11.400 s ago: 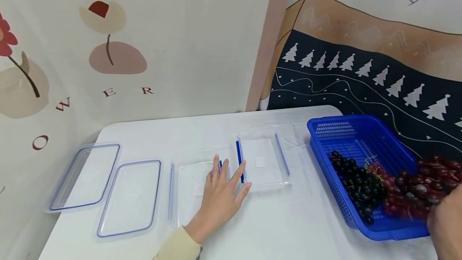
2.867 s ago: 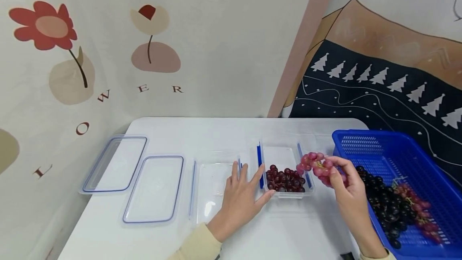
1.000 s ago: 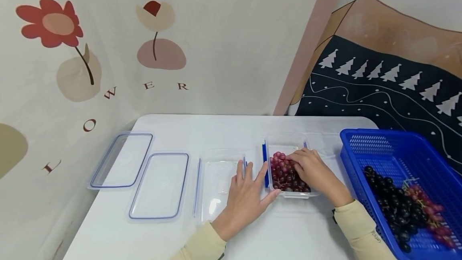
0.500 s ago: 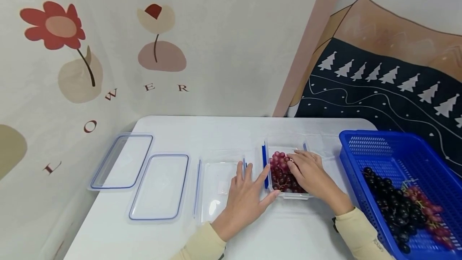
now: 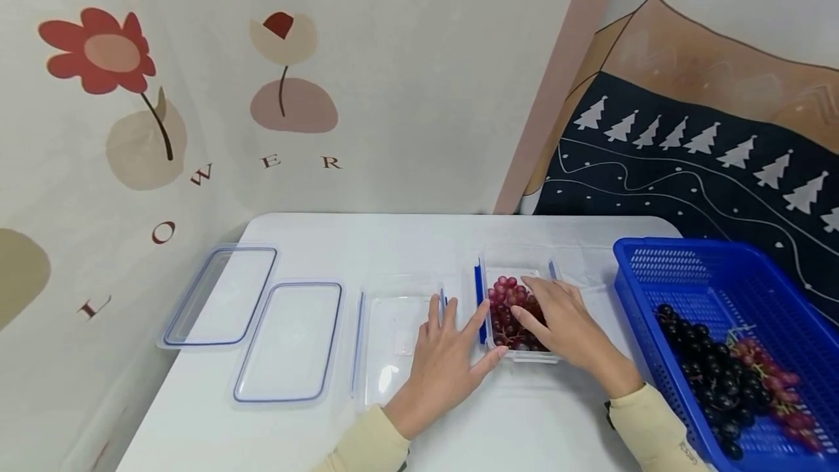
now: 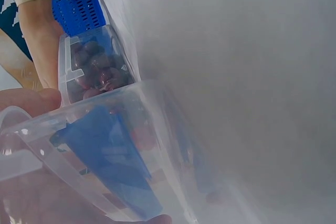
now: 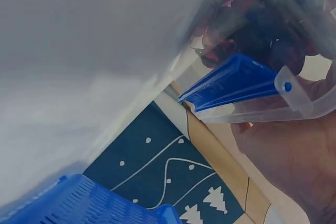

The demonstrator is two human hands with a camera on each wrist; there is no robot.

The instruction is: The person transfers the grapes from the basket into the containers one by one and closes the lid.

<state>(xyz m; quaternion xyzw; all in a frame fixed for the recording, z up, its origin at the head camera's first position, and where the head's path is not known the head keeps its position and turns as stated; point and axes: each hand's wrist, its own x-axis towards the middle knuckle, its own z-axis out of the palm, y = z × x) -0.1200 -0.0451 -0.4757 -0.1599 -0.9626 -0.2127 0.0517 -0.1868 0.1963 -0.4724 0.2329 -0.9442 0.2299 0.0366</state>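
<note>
Red grapes (image 5: 506,309) fill the near part of a clear plastic box (image 5: 529,358) with blue side clips (image 5: 481,304), brighter pink ones behind darker ones. My right hand (image 5: 572,323) lies over the box, thumb spread from the fingers, fingertips on the grapes; its palm hides some of them. The right wrist view shows dark grapes (image 7: 268,30) through the clear wall. My left hand (image 5: 438,370) is spread across the right side of a second clear box (image 5: 383,312), with its thumb and forefinger reaching the grape box. In the left wrist view, this second box (image 6: 152,108) fills the foreground.
Two clear lids with blue seals lie on the left, one lid (image 5: 288,341) flat on the white table (image 5: 367,239), the other lid (image 5: 219,293) past its edge. A blue basket (image 5: 655,239) at right holds black grapes (image 5: 714,377) and a red bunch (image 5: 780,388).
A red bunch went from the basket into the right box in my right hand, beside another laid there earlier. The right fingers have since loosened and spread. The left hand stays between the boxes.
</note>
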